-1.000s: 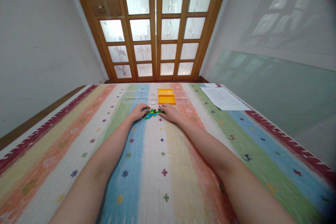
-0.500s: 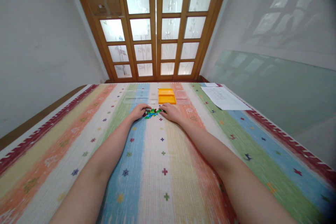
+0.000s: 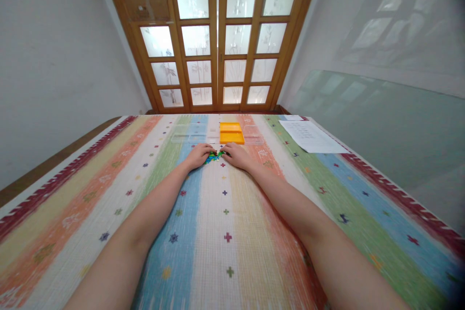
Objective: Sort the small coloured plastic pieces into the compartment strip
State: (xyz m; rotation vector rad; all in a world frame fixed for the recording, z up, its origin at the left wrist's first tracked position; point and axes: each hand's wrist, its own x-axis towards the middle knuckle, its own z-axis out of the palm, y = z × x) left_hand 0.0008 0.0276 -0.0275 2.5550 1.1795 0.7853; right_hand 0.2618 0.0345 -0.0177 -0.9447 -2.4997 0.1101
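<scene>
A small pile of loose green, blue and dark red pieces (image 3: 212,159) lies on the striped tablecloth (image 3: 216,213), too small to make out what each one is. My left hand (image 3: 199,156) rests over the left side of the pile, its fingers stretched out and hiding part of it. On the other side, my right hand (image 3: 237,156) has its fingers curved towards the pieces, with a gap between thumb and forefinger. Its fingertips touch or nearly touch the pile's right edge.
Just behind the hands stands a yellow-orange two-part tray (image 3: 231,138). Clear plastic trays (image 3: 180,139) lie to its left, and another clear tray (image 3: 253,139) to its right. Printed paper sheets (image 3: 310,136) lie at the far right of the table, before wooden doors (image 3: 218,58).
My left hand has moved a little to the right, over the pile, and covers more of the pieces. My right hand has stayed almost still.
</scene>
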